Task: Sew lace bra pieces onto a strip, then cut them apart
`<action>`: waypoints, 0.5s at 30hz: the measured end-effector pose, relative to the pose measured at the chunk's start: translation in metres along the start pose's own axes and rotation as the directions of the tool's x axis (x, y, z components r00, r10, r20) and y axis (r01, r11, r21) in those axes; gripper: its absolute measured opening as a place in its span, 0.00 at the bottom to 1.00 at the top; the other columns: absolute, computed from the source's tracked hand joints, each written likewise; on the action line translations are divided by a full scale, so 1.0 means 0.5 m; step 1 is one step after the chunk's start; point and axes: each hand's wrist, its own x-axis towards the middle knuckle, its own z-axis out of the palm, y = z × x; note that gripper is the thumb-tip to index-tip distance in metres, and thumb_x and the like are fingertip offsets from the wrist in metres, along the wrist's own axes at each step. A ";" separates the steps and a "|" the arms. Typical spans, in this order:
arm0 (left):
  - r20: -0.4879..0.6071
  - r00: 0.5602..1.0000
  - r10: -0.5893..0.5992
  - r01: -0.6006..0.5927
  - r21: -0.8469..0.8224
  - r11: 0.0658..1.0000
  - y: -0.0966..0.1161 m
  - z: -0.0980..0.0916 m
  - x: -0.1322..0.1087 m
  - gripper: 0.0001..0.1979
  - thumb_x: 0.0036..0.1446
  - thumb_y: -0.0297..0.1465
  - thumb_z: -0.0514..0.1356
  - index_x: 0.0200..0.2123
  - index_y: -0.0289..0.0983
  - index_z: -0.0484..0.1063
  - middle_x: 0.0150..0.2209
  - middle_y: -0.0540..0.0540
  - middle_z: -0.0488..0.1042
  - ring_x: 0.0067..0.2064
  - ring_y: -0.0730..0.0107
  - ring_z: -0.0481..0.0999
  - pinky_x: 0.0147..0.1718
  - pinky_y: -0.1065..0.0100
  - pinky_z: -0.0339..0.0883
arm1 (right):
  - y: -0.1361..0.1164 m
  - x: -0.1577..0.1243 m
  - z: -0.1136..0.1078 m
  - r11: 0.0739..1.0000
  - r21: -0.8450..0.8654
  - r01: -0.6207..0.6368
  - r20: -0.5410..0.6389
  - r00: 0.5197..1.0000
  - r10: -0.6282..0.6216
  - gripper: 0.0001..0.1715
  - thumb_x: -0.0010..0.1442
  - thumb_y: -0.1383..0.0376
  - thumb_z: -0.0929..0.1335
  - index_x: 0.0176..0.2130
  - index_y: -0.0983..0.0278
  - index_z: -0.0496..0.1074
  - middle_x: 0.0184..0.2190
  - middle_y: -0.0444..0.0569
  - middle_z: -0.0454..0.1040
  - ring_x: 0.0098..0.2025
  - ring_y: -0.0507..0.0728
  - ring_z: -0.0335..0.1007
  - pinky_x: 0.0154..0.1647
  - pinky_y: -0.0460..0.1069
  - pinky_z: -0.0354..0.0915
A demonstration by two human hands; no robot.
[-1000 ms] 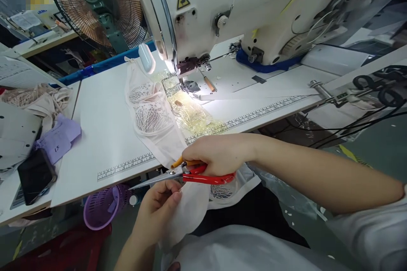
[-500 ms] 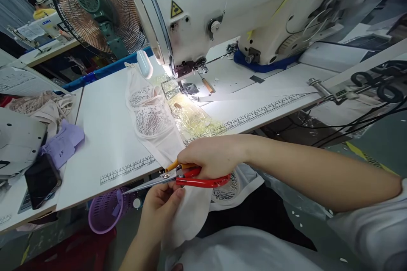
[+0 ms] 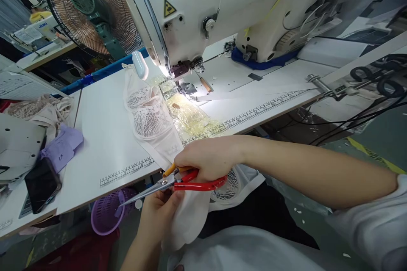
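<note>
My right hand (image 3: 208, 157) is closed around red-handled scissors (image 3: 199, 185), whose blades point to the left with little or no gap showing between them. A thin orange-yellow piece (image 3: 169, 170) also sticks out from under its fingers; its kind is unclear. Just below the blades, my left hand (image 3: 159, 214) pinches the edge of a white bra (image 3: 190, 216), its fingertips partly hidden behind the scissors. One lace cup (image 3: 231, 185) of this bra lies over my lap. Another white lace bra (image 3: 151, 120) rests on the table, possibly joined to the one in my hands.
A JUKI sewing machine (image 3: 190, 12) stands over the white table (image 3: 104, 135), its lamp lit. Clear film (image 3: 190, 114) lies under the needle area. To the left are a phone (image 3: 43, 184), purple paper (image 3: 63, 146) and a fan (image 3: 92, 8). Below hangs a purple basket (image 3: 106, 216).
The view has shifted slightly. The scissors have tilted a little, with their tips lower and to the left. Both hands keep their hold on the scissors and the bra.
</note>
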 end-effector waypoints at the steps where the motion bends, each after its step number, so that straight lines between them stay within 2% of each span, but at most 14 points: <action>1: 0.006 1.000 0.028 -0.029 0.022 0.999 -0.001 -0.002 0.002 0.16 0.46 0.42 0.66 0.30 0.35 0.77 0.27 0.46 0.76 0.33 0.63 0.74 0.33 0.67 0.67 | 0.000 0.000 0.001 1.000 -0.002 0.003 -0.003 1.000 -0.003 0.15 0.52 0.67 0.64 0.22 0.61 0.51 0.19 0.40 0.58 0.21 0.51 0.53 0.19 0.47 0.51; 5: 0.134 0.974 0.180 -0.195 0.112 0.974 -0.001 -0.004 0.008 0.15 0.52 0.42 0.62 0.31 0.36 0.78 0.24 0.46 0.74 0.34 0.61 0.73 0.41 0.63 0.67 | 0.002 0.003 0.005 1.000 0.000 0.020 -0.020 1.000 -0.020 0.15 0.52 0.66 0.64 0.21 0.61 0.52 0.19 0.40 0.59 0.21 0.51 0.54 0.19 0.47 0.52; 7: 0.185 0.962 0.201 -0.228 0.138 0.964 0.003 0.001 0.007 0.15 0.54 0.42 0.60 0.32 0.36 0.78 0.24 0.45 0.74 0.33 0.61 0.73 0.42 0.62 0.67 | 0.005 0.005 0.007 0.999 0.009 0.034 -0.021 0.999 -0.034 0.14 0.51 0.66 0.64 0.21 0.61 0.52 0.18 0.40 0.58 0.20 0.50 0.53 0.18 0.47 0.51; 9: 0.200 0.962 0.188 -0.217 0.135 0.967 0.010 0.008 0.006 0.15 0.54 0.42 0.60 0.33 0.36 0.78 0.27 0.44 0.76 0.33 0.62 0.72 0.39 0.63 0.67 | 0.008 0.006 0.009 0.999 0.022 0.037 -0.023 0.999 -0.036 0.14 0.49 0.67 0.65 0.21 0.61 0.53 0.18 0.39 0.58 0.20 0.50 0.53 0.18 0.47 0.50; 12: 0.215 0.967 0.138 -0.149 0.038 0.988 0.015 0.019 0.007 0.16 0.52 0.43 0.62 0.33 0.35 0.78 0.30 0.44 0.76 0.33 0.64 0.72 0.34 0.67 0.66 | 0.008 0.000 0.020 0.998 0.058 -0.010 -0.066 0.998 0.014 0.12 0.46 0.70 0.65 0.23 0.61 0.54 0.20 0.40 0.61 0.22 0.51 0.55 0.20 0.46 0.51; 14: 0.216 0.971 0.102 -0.091 -0.059 0.994 0.009 0.024 0.009 0.16 0.50 0.43 0.63 0.31 0.35 0.77 0.28 0.45 0.75 0.31 0.68 0.70 0.31 0.70 0.64 | 0.004 -0.010 0.036 0.986 0.140 -0.091 -0.173 0.978 0.115 0.12 0.46 0.70 0.65 0.24 0.61 0.54 0.22 0.41 0.62 0.23 0.51 0.56 0.21 0.46 0.52; 15: 0.204 0.976 0.079 -0.059 -0.106 0.993 0.004 0.025 0.010 0.15 0.50 0.43 0.64 0.30 0.35 0.77 0.27 0.47 0.74 0.30 0.70 0.69 0.30 0.72 0.63 | 0.002 -0.019 0.048 0.969 0.216 -0.123 -0.251 0.952 0.177 0.12 0.47 0.69 0.65 0.24 0.61 0.54 0.23 0.41 0.62 0.24 0.51 0.56 0.22 0.46 0.52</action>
